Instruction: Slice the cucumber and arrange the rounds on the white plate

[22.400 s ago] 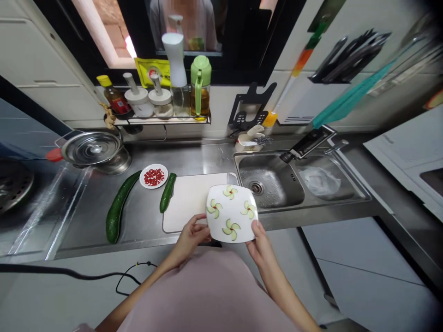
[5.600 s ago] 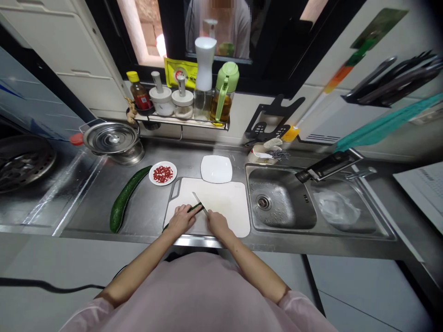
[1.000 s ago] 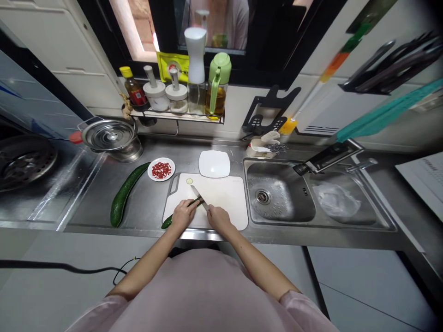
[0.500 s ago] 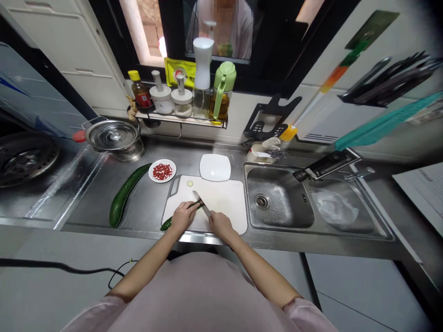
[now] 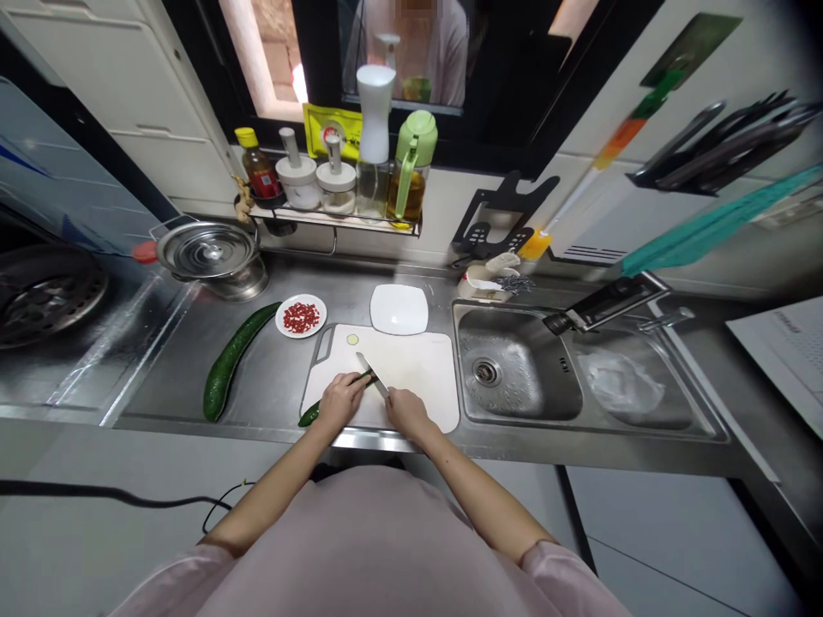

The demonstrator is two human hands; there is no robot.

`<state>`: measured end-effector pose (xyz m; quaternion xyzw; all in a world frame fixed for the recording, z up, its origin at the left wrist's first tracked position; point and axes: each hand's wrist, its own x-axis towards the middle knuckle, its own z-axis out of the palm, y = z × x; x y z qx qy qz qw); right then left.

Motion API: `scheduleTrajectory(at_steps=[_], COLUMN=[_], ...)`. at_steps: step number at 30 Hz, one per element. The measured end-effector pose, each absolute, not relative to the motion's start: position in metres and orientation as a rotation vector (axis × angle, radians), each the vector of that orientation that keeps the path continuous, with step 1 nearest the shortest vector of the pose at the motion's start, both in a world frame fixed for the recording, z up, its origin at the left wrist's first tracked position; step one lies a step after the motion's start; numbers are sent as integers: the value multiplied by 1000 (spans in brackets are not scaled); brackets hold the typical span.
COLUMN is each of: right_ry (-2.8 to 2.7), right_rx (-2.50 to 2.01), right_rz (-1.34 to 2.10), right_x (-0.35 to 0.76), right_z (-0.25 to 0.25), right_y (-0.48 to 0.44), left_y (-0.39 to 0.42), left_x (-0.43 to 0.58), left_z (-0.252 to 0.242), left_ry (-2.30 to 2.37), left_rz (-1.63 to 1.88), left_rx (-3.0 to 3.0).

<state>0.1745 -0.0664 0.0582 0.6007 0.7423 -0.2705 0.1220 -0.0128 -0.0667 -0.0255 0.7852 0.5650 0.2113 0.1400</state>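
Under my left hand (image 5: 342, 401) lies a dark green cucumber (image 5: 309, 416), pressed on the white cutting board (image 5: 424, 360); my fingers are closed over it and hide its middle. My right hand (image 5: 407, 412) grips a knife (image 5: 371, 371) by its handle. The blade slants up and left across the cucumber's right end, close to my left fingertips; whether it has cut in, I cannot tell. A pale round slice (image 5: 352, 340) rests near the board's upper left. Left of the board is a second, whole cucumber (image 5: 232, 360).
A white plate of chopped red pieces (image 5: 321, 329) stands behind the board's left corner, a white dish (image 5: 399, 309) behind its middle. The steel sink (image 5: 514, 360) lies right. A lidded steel pot (image 5: 215, 257) stands back left, below a condiment rack (image 5: 340, 221).
My right hand and the knife have shifted slightly up and left. My left hand stays on the cucumber in the same place.
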Motion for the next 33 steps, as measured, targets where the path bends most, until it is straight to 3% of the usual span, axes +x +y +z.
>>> scheduleTrajectory(at_steps=[33], right_ry=[2160], right_rx=[1749], right_rz=[-767], right_x=[162], right_z=[43], right_y=[-60], left_y=[-66], left_x=[-12], left_z=[-25], left_ry=[1637], left_rz=[637], left_rx=[2260])
